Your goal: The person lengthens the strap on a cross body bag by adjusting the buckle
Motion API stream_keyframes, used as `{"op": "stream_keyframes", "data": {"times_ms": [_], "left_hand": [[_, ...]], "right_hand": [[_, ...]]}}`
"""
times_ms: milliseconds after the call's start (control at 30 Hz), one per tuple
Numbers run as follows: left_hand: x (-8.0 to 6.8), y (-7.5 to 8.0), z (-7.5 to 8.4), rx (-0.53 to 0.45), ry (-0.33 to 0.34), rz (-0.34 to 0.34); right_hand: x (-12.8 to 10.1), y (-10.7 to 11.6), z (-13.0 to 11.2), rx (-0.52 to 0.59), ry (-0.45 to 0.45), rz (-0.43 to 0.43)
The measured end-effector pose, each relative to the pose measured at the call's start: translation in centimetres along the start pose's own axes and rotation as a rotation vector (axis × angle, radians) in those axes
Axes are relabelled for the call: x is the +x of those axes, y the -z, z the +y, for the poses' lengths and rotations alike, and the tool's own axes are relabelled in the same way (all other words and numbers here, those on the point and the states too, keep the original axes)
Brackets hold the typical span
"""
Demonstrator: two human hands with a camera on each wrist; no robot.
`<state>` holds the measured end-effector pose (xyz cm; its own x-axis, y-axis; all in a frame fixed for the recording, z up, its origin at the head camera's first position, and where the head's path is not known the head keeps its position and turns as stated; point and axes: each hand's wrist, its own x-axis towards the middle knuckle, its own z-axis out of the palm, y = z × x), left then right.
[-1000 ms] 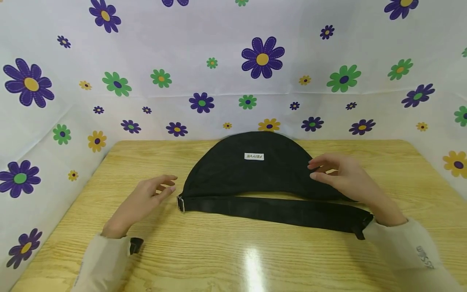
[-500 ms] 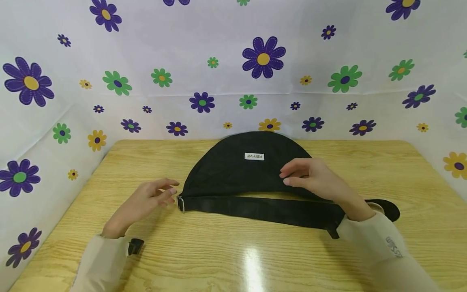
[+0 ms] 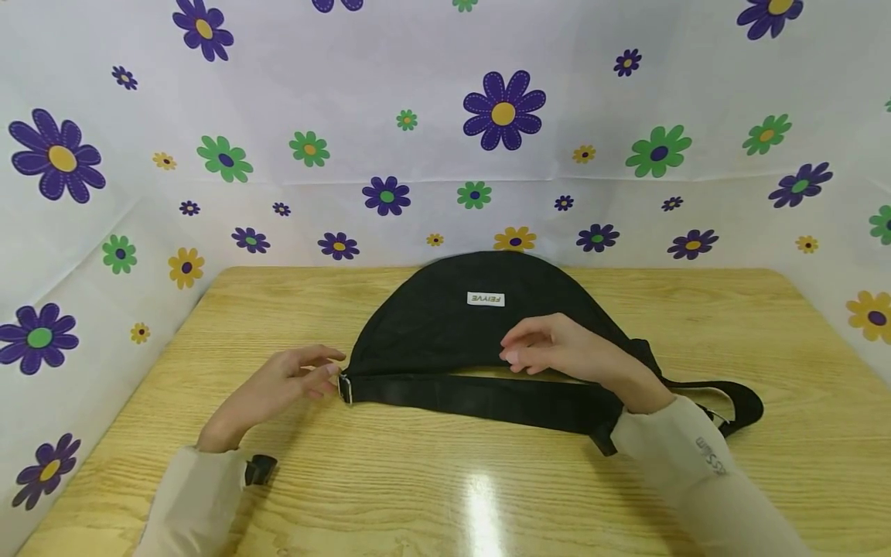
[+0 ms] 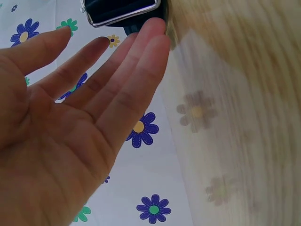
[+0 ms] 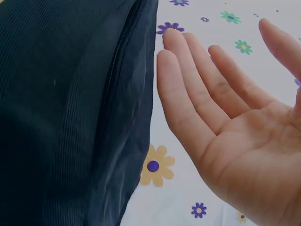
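A black half-moon shoulder bag [image 3: 445, 325] lies flat on the table, its white label [image 3: 486, 299] upside down in the head view. Its wide strap [image 3: 473, 396] runs along the near side, from a metal buckle [image 3: 345, 389] at the left to a loop [image 3: 745, 402] at the right. My left hand [image 3: 281, 387] is just left of that buckle, fingers loosely bent with nothing in them. Above the bag's front edge hovers my right hand [image 3: 564, 352], holding nothing. The right wrist view shows this palm [image 5: 244, 127] with relaxed fingers beside the black fabric [image 5: 70, 103].
The wooden table [image 3: 431, 480] meets a white flowered cloth [image 3: 334, 93] hung behind and at the sides. A small black piece [image 3: 260, 469] sits at the left cuff. My right sleeve [image 3: 689, 456] covers part of the strap.
My right hand has moved left and slightly nearer across the bag, uncovering the strap loop at the right. The left hand has shifted slightly right, closer to the buckle. The bag stays put.
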<state>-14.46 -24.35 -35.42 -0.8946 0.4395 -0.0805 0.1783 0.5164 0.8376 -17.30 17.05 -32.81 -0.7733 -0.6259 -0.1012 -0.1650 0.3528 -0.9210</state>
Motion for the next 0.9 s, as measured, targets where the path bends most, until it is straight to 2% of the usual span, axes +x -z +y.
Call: {"op": "stream_keyframes", "data": {"times_ms": [233, 467, 633, 900], "left_hand": [[0.1, -0.2, -0.1, -0.043, 0.045, -0.038], [0.3, -0.1, 0.0, -0.041, 0.083, -0.040], [0.5, -0.1, 0.2, -0.076, 0.113, -0.058], [0.5, 0.1, 0.0, -0.107, 0.118, -0.085]], "right_hand": [[1.0, -0.9, 0.5, 0.015, -0.044, -0.079], [2.3, -1.6, 0.4, 0.012, -0.058, -0.085], [2.7, -2.1, 0.3, 0.024, -0.080, -0.091], [3.6, -2.6, 0.2, 0.027, -0.098, -0.106]]}}
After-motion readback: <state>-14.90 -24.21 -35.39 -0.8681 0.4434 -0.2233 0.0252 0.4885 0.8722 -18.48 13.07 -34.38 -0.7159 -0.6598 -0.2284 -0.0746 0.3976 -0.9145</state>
